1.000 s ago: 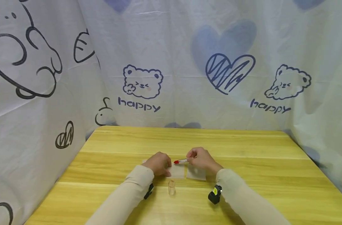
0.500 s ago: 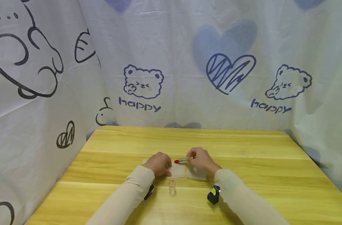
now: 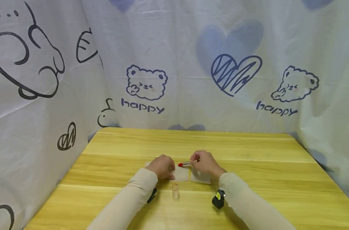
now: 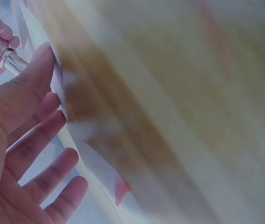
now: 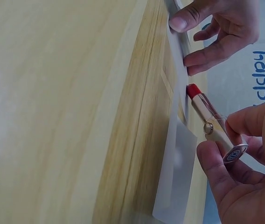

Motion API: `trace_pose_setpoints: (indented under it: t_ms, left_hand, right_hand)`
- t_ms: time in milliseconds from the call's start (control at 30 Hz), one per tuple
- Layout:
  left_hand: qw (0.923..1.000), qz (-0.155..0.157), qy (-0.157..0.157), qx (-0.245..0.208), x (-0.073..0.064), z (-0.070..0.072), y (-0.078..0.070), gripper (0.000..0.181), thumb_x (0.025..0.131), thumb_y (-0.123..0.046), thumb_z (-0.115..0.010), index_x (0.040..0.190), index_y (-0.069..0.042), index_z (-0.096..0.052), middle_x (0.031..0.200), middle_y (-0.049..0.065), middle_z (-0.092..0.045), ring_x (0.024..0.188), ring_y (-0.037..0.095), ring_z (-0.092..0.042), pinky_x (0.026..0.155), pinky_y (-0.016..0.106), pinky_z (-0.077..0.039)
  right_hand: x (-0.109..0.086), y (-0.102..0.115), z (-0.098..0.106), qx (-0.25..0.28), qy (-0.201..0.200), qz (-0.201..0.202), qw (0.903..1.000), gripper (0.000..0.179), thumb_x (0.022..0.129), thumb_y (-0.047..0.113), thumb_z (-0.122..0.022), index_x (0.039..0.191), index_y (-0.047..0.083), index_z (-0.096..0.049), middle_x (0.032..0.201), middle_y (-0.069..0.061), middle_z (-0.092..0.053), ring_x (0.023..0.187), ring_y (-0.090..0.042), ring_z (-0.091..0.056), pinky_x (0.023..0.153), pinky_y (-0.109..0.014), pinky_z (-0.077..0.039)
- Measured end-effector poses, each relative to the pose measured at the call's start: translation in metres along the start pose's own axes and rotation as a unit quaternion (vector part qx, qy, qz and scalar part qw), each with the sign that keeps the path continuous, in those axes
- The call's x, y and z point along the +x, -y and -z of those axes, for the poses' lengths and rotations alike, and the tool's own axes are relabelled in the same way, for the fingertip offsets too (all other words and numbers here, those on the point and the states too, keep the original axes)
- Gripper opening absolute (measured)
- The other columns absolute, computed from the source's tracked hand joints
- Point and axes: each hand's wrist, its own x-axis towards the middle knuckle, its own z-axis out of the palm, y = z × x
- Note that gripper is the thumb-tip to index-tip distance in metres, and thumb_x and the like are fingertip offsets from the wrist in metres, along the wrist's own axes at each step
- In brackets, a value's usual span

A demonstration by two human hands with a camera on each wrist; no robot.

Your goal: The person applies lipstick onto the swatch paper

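Observation:
My right hand [image 3: 206,163] pinches an uncapped lipstick [image 5: 214,119] between thumb and fingers; its gold case and red tip [image 5: 193,91] show in the right wrist view. The red tip points left, close over a pale sheet of paper [image 3: 181,174]. On that sheet's left part rests my left hand [image 3: 162,167], thumb and fingertips touching it with the fingers spread and loosely bent. A small red mark [image 4: 121,190] shows on paper below the left fingers in the left wrist view. Under my right hand lies a second pale sheet [image 3: 200,178], partly covered by it.
A small clear cap [image 3: 175,191] stands on the wooden table [image 3: 249,198], nearer to me than the sheets and between my forearms. White printed curtains [image 3: 189,105] hang behind the table and along both its sides.
The lipstick tip has shifted very slightly to the right over the paper. Both hands otherwise keep nearly the same place.

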Motion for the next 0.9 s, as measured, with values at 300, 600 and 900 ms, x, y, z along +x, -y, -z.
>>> trace_pose_setpoints:
  t_ms: [300, 600, 900]
  left_hand:
    - [0.9999, 0.012, 0.005, 0.003, 0.0001, 0.0007, -0.0010, 0.034, 0.073, -0.030, -0.087, 0.100, -0.012, -0.076, 0.106, 0.002, -0.070, 0.100, 0.023, -0.063, 0.086, 0.036, -0.052]
    - [0.9999, 0.012, 0.008, -0.004, -0.0026, 0.0025, -0.0034, 0.034, 0.073, -0.028, -0.086, 0.100, -0.010, -0.076, 0.106, 0.003, -0.070, 0.101, 0.024, -0.063, 0.087, 0.036, -0.052]
    - [0.9998, 0.014, 0.006, -0.013, -0.0024, 0.0016, -0.0034, 0.034, 0.073, -0.027, -0.087, 0.100, -0.009, -0.076, 0.105, 0.004, -0.070, 0.102, 0.025, -0.063, 0.089, 0.037, -0.051]
  right_hand:
    - [-0.0008, 0.0001, 0.0019, 0.008, 0.012, -0.010, 0.9998, 0.004, 0.085, 0.009, -0.070, 0.082, 0.009, -0.067, 0.078, 0.003, -0.061, 0.074, -0.014, -0.055, 0.068, -0.031, -0.048]
    - [-0.0022, 0.0014, 0.0050, 0.004, 0.036, 0.002, 0.9994, 0.006, 0.086, 0.007, -0.066, 0.080, 0.010, -0.067, 0.076, 0.004, -0.061, 0.073, -0.014, -0.054, 0.065, -0.030, -0.047]
    - [-0.0022, -0.0007, 0.0075, 0.005, 0.056, 0.021, 0.9982, 0.005, 0.084, 0.007, -0.066, 0.079, 0.009, -0.068, 0.071, 0.004, -0.060, 0.067, -0.013, -0.052, 0.062, -0.028, -0.045]
